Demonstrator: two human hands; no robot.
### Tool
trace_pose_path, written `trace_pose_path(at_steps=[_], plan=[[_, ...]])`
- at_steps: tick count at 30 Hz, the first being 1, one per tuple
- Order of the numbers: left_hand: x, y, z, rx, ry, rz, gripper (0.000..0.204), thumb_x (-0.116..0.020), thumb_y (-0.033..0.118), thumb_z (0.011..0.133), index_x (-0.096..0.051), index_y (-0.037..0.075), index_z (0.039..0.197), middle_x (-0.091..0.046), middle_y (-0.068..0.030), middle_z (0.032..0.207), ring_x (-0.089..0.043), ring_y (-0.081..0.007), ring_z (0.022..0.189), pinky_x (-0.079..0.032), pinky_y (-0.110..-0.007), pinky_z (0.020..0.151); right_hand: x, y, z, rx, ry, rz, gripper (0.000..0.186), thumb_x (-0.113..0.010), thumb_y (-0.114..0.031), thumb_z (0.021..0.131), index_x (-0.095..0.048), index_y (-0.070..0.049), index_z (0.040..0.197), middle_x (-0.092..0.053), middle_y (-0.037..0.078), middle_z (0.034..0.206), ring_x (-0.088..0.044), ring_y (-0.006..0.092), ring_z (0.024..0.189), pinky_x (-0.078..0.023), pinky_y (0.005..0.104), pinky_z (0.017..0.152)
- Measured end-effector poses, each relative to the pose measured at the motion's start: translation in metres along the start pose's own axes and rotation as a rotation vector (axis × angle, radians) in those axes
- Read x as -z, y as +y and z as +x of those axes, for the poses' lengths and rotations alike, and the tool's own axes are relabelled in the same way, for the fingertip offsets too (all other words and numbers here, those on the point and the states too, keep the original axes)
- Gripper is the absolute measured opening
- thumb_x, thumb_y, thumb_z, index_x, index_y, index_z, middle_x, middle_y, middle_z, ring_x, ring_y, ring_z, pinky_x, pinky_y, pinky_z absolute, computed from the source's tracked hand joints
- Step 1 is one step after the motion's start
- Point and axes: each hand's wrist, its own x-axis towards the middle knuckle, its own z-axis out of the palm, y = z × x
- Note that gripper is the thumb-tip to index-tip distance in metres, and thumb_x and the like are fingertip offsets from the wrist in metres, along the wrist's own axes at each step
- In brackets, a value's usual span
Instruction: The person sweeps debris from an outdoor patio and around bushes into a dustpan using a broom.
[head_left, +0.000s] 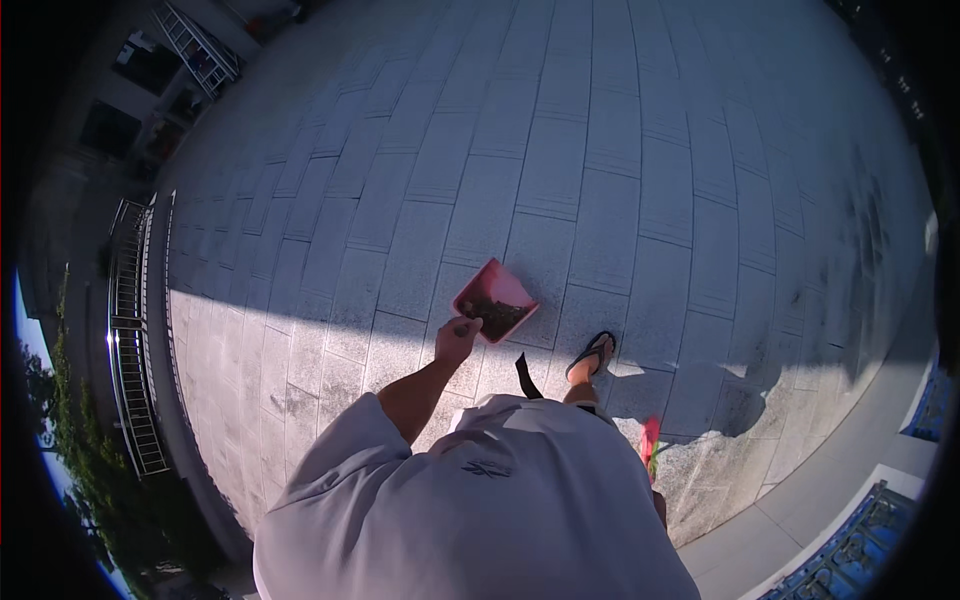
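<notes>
My left hand (457, 340) is closed around the near left edge of a pinkish-red dustpan (511, 284), where its handle would be. Dark, leaf-like debris (495, 317) lies inside the pan. Beside my right hip, a narrow red thing with a green part (650, 437) shows past my shirt; its kind is not clear. Only a sliver of skin of my right arm or hand (659, 507) appears next to it. The fingers there are hidden behind my white shirt, so I cannot see whether they hold it.
Grey stone paving (610, 230) spreads ahead, partly shaded. My sandalled foot (594, 357) stands right of the dustpan. A metal railing (133, 370) runs along the left, with a ladder (200, 55) at the far left. Blue items (850, 545) lie beyond a pale kerb at lower right.
</notes>
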Motion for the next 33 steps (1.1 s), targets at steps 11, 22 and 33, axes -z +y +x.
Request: trace_pose_path(at_steps=[11,22,33], plan=[[0.028,0.133,0.144,0.282,0.377,-0.361,0.044,-0.075,0.042,0.106,-0.074,-0.002,0.100,-0.070,-0.0071,0.080,-0.072,-0.0159,0.065,-0.059,-0.029,0.057,0.136,-0.050,0.436,-0.751,-0.153,1.264,0.021,-0.052,-0.019,0.100,-0.047,-0.014,0.080,-0.043,0.000,0.060,-0.047,0.0176,0.046,-0.043,0.0318,0.040],[0.061,0.115,0.376,0.574,0.595,-0.592,0.047,-0.073,0.040,0.107,-0.074,-0.006,0.107,-0.074,-0.0140,0.091,-0.074,-0.0213,0.066,-0.063,-0.032,0.054,0.102,-0.444,0.758,-0.638,-0.376,0.873,0.011,-0.064,-0.022,0.102,-0.057,-0.014,0.107,-0.060,0.004,0.078,-0.061,0.0197,0.060,-0.049,0.0354,0.052],[0.174,0.146,0.664,0.683,0.632,-0.522,0.043,-0.075,0.038,0.104,-0.076,-0.005,0.102,-0.075,-0.0128,0.087,-0.073,-0.0187,0.063,-0.061,-0.031,0.053,0.046,-0.703,1.030,-0.573,-0.399,0.145,0.030,-0.065,-0.031,0.106,-0.065,-0.003,0.095,-0.051,0.002,0.061,-0.050,0.0159,0.043,-0.041,0.0367,0.038]])
